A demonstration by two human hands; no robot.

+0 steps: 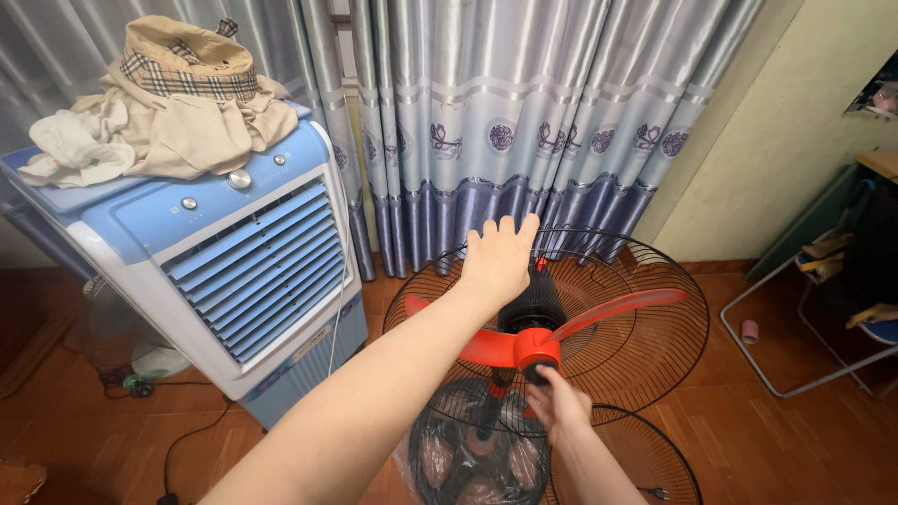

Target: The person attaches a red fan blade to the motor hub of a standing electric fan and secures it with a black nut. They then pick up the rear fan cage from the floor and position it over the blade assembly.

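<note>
A standing fan with red blades (617, 309) is tilted face-up, its black rear wire guard (655, 365) around the blades. My left hand (500, 257) reaches over the far rim of the guard, palm down, fingers together and resting on the wire. My right hand (558, 404) pinches the black cap at the front of the red blade hub (535, 348). A second black wire guard (636, 458) lies on the floor below the fan, beside its dark base (472, 458).
A blue and white air cooler (234, 271) stands at the left with folded beige clothes (187, 103) on top. Grey patterned curtains (505, 122) hang behind. A metal-framed chair (823, 309) is at the right. Cables (178, 449) trail on the brown tiled floor.
</note>
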